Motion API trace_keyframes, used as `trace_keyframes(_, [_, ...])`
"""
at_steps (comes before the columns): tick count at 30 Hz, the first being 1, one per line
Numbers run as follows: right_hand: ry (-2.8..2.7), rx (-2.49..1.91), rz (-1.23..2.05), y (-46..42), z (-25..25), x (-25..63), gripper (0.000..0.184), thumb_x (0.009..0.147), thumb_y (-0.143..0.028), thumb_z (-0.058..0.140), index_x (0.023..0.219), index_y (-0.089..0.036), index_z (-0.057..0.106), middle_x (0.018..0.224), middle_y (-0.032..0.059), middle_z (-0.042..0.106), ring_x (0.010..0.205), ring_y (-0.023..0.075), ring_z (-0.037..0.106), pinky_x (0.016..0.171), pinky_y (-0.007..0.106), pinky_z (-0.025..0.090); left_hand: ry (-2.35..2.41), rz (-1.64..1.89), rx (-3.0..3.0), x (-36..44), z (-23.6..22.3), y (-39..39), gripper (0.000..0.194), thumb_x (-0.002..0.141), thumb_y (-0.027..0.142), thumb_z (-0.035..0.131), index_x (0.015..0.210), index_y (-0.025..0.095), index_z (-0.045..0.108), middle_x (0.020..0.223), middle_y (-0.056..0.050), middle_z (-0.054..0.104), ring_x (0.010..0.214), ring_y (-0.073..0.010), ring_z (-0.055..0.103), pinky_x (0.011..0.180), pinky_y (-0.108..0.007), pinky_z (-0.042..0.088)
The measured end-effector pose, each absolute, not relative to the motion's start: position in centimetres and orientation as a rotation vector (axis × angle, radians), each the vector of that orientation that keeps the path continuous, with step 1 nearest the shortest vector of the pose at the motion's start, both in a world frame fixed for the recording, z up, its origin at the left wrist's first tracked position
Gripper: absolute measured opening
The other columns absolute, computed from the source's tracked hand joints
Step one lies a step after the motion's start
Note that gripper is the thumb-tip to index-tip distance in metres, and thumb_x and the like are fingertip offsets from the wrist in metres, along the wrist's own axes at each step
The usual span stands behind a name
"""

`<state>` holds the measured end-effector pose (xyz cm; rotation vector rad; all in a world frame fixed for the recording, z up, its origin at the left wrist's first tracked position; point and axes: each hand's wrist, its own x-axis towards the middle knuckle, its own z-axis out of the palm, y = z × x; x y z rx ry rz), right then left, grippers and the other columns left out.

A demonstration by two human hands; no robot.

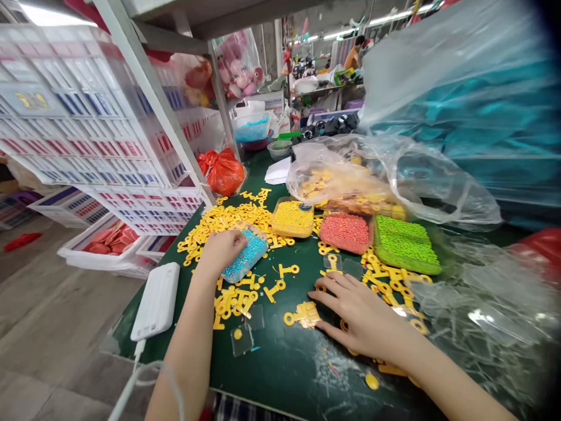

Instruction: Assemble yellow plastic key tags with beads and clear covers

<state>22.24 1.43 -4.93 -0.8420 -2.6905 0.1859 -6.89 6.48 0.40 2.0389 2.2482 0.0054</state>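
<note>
My left hand (222, 250) is at the left side of a clear tray of small blue beads (248, 257), its fingers curled together over the beads. Whatever those fingertips may hold is hidden. Lower on the table, my right hand (357, 313) lies with fingers spread. Its thumb is beside a flat yellow plastic piece (302, 316) with a ring at one end and a broad block at the other. More yellow ring-ended pieces (236, 222) lie heaped behind my left hand. Trays of yellow beads (293, 218), red beads (345, 232) and green beads (405, 242) stand farther back.
A clear bag of yellow parts (346, 181) lies behind the trays. Clear plastic pieces (486, 316) cover the right side. A white power bank (155, 301) with a cable sits at the left edge. Stacked white crates (83, 111) and a shelf post (162, 105) stand left.
</note>
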Motion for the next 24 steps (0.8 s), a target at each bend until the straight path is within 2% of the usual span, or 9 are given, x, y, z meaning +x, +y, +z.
trace_keyframes(6, [-2.717,-0.797,0.157,1.4,-5.4,22.1,0.026,0.089,-0.032,0.054,0.109,-0.019,0.065,0.112,0.0131,0.064,0.106,0.0299,0.058,0.086,0.047,0.051,2.039,0.080,2.078,-7.4,-0.7,6.8,0.023,0.086,0.028,0.051,0.093,0.022,0.072,0.097,-0.004,0.074,0.089,-0.0225,0.066,0.078,-0.031,0.046])
trace_keyframes(13, [-2.700,-0.761,0.121,1.3,-6.1,22.0,0.028,0.092,-0.036,0.049,0.110,-0.023,0.065,0.114,0.0122,0.064,0.108,0.0288,0.059,0.088,0.048,0.052,1.918,0.197,1.996,-8.6,-2.2,6.6,0.030,0.073,0.031,0.067,0.101,0.023,0.071,0.101,-0.007,0.073,0.087,-0.0261,0.067,0.070,-0.032,0.050])
trace_keyframes(16, [-2.688,-0.746,0.111,1.1,-6.3,21.9,0.027,0.092,-0.036,0.049,0.111,-0.024,0.065,0.113,0.0115,0.065,0.108,0.0282,0.060,0.088,0.047,0.052,1.893,0.250,1.985,-8.5,-2.7,6.8,0.024,0.072,0.028,0.068,0.095,0.023,0.072,0.100,-0.008,0.073,0.088,-0.0269,0.066,0.072,-0.033,0.050])
trace_keyframes(21, [-2.703,-0.717,0.089,1.0,-6.4,21.8,0.028,0.092,-0.036,0.049,0.113,-0.025,0.064,0.113,0.0113,0.065,0.108,0.0277,0.060,0.086,0.045,0.053,1.857,0.330,1.952,-7.9,-3.2,7.3,0.012,0.072,0.016,0.064,0.078,0.021,0.072,0.086,-0.006,0.074,0.082,-0.0247,0.066,0.076,-0.033,0.049])
trace_keyframes(24, [-2.703,-0.705,0.086,1.1,-6.4,21.8,0.028,0.092,-0.035,0.049,0.112,-0.024,0.064,0.113,0.0114,0.065,0.107,0.0268,0.061,0.086,0.044,0.054,1.865,0.437,1.896,-8.1,-2.9,7.5,0.010,0.072,0.014,0.065,0.073,0.019,0.073,0.080,-0.007,0.073,0.082,-0.0264,0.066,0.078,-0.037,0.049])
